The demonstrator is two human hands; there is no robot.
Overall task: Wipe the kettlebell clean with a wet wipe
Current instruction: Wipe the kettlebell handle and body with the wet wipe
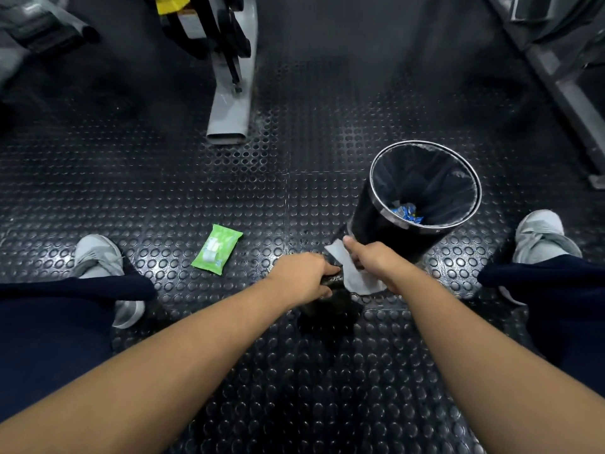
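A black kettlebell point(330, 306) stands on the studded rubber floor between my feet. My left hand point(302, 276) grips its handle from the left, fingers curled round the bar. My right hand point(373, 258) holds a white wet wipe point(355, 278) against the right end of the handle, thumb pointing up along the wipe. The lower body of the kettlebell is dark and mostly hidden under my hands.
A green pack of wet wipes point(216, 249) lies on the floor to the left. A black lined bin point(422, 198) with some blue wrappers inside stands just behind my right hand. A grey machine leg point(230, 106) sits further back. My grey shoes point(98, 257) flank the spot.
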